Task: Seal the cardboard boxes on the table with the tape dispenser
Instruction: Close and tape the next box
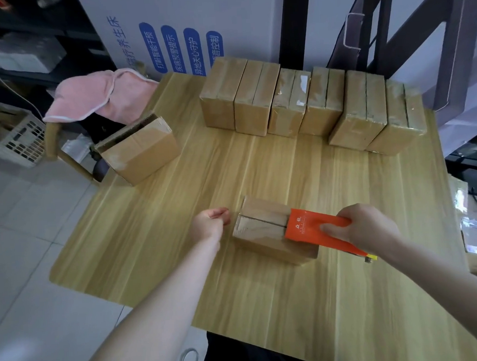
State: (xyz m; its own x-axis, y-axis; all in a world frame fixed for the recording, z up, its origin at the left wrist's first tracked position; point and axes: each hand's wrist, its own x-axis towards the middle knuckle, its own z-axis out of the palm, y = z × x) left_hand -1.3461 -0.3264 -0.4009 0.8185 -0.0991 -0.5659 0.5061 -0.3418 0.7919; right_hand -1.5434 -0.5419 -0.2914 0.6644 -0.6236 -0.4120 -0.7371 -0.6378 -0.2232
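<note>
A small cardboard box [259,223] sits in the middle of the wooden table [158,252], its top flaps closed along a centre seam. My right hand [366,228] grips an orange tape dispenser [315,228], whose front end rests on the right part of the box top. My left hand [210,222] hovers just left of the box with fingers loosely curled, holding nothing and not touching the box.
A row of several taped boxes [305,103] stands along the far edge. One box [139,147] lies tilted at the far left corner. A pink cloth [92,97] drapes a chair beyond the table. A white crate [11,132] sits on the floor at left.
</note>
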